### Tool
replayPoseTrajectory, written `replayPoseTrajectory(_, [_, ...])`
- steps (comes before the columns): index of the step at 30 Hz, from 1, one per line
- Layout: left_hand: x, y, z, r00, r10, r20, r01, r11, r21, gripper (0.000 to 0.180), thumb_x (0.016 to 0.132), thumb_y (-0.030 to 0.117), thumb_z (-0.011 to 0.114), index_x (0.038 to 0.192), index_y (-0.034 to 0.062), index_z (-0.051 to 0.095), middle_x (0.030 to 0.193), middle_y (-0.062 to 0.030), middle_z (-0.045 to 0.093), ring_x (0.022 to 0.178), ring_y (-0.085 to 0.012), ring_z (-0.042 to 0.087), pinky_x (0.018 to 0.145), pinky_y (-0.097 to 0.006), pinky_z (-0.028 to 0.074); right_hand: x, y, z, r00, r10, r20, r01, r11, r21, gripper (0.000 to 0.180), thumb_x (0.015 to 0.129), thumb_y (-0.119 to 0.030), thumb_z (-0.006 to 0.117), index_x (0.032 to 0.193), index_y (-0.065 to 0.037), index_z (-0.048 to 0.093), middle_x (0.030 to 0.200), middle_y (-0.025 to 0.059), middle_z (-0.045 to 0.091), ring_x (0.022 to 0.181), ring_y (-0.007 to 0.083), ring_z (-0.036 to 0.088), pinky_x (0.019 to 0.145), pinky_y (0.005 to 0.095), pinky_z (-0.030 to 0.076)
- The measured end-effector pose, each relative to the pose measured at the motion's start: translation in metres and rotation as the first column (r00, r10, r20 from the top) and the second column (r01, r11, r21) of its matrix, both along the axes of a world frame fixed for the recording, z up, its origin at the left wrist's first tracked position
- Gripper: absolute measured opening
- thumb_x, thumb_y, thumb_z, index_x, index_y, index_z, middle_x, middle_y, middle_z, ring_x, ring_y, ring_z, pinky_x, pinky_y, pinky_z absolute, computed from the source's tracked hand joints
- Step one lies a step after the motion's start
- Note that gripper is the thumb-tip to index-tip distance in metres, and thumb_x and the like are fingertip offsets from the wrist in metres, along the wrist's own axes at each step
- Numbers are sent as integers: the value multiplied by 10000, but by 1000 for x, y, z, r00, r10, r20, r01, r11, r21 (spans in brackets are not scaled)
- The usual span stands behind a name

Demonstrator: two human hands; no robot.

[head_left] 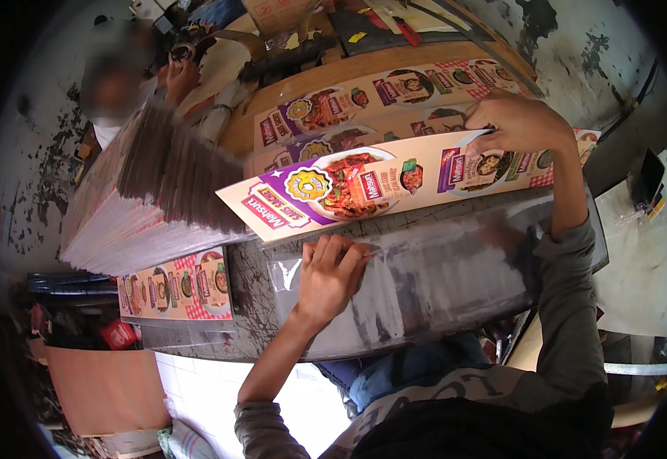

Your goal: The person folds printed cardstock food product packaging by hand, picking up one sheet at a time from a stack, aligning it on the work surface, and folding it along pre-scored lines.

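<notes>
Peach strip in right hand, apparent film under left hand.

From where I stand I count two working hands, one left hand and one right hand; one raised printed strip, at least two flat strips behind it, one thick stack (too tightly packed for counting), and one other person.
</notes>
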State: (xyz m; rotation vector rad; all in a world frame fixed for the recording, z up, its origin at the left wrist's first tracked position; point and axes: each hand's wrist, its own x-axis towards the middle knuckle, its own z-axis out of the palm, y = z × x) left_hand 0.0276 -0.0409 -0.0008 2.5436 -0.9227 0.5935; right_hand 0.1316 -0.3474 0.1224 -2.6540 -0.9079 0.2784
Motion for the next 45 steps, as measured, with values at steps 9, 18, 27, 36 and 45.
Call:
replayPoseTrajectory(9, [4,3,4,995,-90,-49,85,992,-91,240,667,52,661,884,112,578,774,-10,584,712,-173,565,678,-310,371,-4,12,-13,970,178,168,-180,984,-6,238,676,-138,630,630,53,496,651,160,462,667,336,506,621,407,398])
replayPoseTrajectory(18, [9,3,3,991,-90,-100,72,982,-177,173,718,38,661,847,74,552,739,-22,581,667,-179,566,631,-305,388,-20,48,-18,994,77,-79,-94,968,-234,171,680,-107,590,764,41,569,846,179,569,864,348,566,779,393,451])
replayPoseTrajectory(27, [7,4,4,987,-102,-121,80,981,-178,213,709,58,685,870,69,547,758,-10,588,675,-172,563,629,-298,368,-24,46,-20,976,161,-147,-180,976,-124,420,677,-30,638,1093,-4,579,1016,161,560,963,331,532,832,374,436])
replayPoseTrajectory(36, [3,2,4,987,-99,-123,84,989,-125,320,723,94,674,1027,68,576,829,-22,586,720,-169,548,673,-296,363,-21,48,-15,961,145,-234,-182,972,-149,422,691,-66,638,1095,24,559,982,174,572,976,345,525,838,407,422])
replayPoseTrajectory(45, [0,-2,2,990,-82,-112,76,995,-57,335,745,156,662,1061,92,571,875,-32,547,780,-186,530,694,-318,351,-20,45,-18,978,59,-202,-87,987,-133,422,653,-49,633,1064,30,575,993,166,587,949,346,542,841,399,423])
